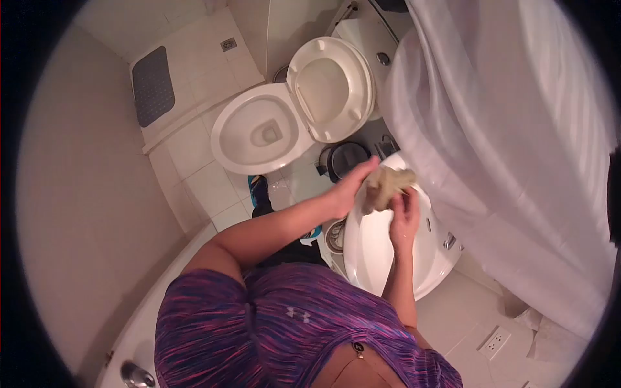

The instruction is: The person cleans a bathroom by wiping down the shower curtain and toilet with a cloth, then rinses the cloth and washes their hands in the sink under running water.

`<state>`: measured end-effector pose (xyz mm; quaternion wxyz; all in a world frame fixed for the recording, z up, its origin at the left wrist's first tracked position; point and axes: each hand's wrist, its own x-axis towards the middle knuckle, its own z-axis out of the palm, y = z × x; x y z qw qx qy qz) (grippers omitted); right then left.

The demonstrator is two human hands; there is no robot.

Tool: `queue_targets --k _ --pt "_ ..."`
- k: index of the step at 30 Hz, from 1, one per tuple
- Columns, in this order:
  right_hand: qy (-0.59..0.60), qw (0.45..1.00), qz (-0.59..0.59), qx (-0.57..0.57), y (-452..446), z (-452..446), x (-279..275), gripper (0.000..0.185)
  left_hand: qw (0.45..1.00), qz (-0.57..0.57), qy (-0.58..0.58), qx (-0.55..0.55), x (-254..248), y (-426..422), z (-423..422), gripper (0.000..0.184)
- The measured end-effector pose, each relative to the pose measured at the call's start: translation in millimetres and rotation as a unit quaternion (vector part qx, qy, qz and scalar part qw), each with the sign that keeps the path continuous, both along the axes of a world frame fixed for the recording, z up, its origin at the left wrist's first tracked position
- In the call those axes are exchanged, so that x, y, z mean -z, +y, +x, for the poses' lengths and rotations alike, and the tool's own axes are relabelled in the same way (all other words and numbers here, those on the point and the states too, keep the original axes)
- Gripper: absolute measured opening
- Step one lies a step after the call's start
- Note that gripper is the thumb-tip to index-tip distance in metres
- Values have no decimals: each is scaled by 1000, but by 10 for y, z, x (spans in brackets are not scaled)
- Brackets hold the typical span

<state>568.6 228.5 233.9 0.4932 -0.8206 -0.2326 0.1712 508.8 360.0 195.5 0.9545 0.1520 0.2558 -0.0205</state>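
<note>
A crumpled beige-yellow cloth, slightly blurred, is held between both hands over the white sink. My left hand grips its left side, the thumb pointing up and the other fingers mostly hidden behind the cloth. On the lower right side, the fingers of my right hand are closed on the same cloth. A metal tap is fixed at the sink's right side.
Beyond the sink stands a toilet with its lid and seat raised. A black bin sits between them. A white curtain hangs on the right. A grey mat lies at upper left; a wall outlet shows lower right.
</note>
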Motion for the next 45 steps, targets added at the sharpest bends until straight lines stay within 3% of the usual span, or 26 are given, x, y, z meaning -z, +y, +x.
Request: queue_targets --k 1,3,5,7,9,12,14,16,18,20,22,23,25,27,29,31,32,34,35,37,41,42,43,45 --pt "-54 994 -58 -80 213 42 33 24 990 -129 17 54 -111 365 -107 38" --pt "-233 955 -51 -175 765 23 -7 31 975 -201 -96 -26 326 746 -105 37" --pt "-197 962 -49 -180 1116 186 164 31 989 -63 8 -132 589 1145 58 31" --pt "-168 967 -46 -184 1419 382 255 30 970 43 -13 -239 787 1603 328 38" --pt "-115 982 -58 -134 1732 565 306 29 936 216 23 -277 764 1998 636 50" --pt "-140 984 -38 -106 2099 956 479 29 944 198 -18 -265 1104 2377 1311 59" --pt "-151 984 -41 -89 2313 1144 537 30 829 398 150 -362 1372 2288 1855 62" --pt "-275 956 -61 -77 2500 1328 590 33 655 649 184 -340 1529 2057 1962 60" --pt "-292 948 -93 -92 2585 1512 678 35 601 737 64 -303 1534 1791 1809 51" --pt "-312 935 -123 -116 2646 1650 817 41 570 797 -13 -197 1392 1413 1442 47" --pt "-341 918 -142 -140 2647 1682 928 41 634 747 -65 -187 1674 1118 1194 49" --pt "-376 899 -160 -158 2648 1703 966 40 634 747 -63 -189 1725 1110 1109 49" --pt "-380 894 -176 -160 2639 1705 1039 39 832 460 13 -310 1841 1148 937 51" --pt "-422 878 -164 -155 2648 1708 1096 39 841 374 86 -380 1843 1656 884 47" --pt "-416 882 -170 -139 2668 1703 1137 38 859 283 76 -420 1649 2258 1022 42" --pt "-412 885 -180 -125 2670 1698 1152 38 731 584 130 -329 1965 2612 1362 39" --pt "-413 885 -176 -123 2670 1697 1147 38 733 580 133 -329 2103 2685 1461 39" --pt "-411 886 -182 -113 2675 1668 1129 39 558 750 153 -321 2363 2735 1608 39" --pt "-409 886 -186 -117 2681 1684 1130 39 562 747 158 -319 2498 2733 1625 39" --pt "-422 881 -179 -119 2671 1687 1133 39 672 614 184 -371 2784 2724 1533 39" --pt "-427 876 -184 -126 2678 1682 1122 42 627 645 238 -365 3053 2526 1233 35" --pt "-427 876 -183 -126 2671 1687 1120 42 728 582 301 -202 3076 2444 1055 35" --pt "-428 876 -180 -131 2646 1687 1132 43 795 495 349 -31 3151 2334 854 36" --pt "-433 875 -170 -133 2707 1746 1132 44 787 533 303 -67 3542 2117 623 45"
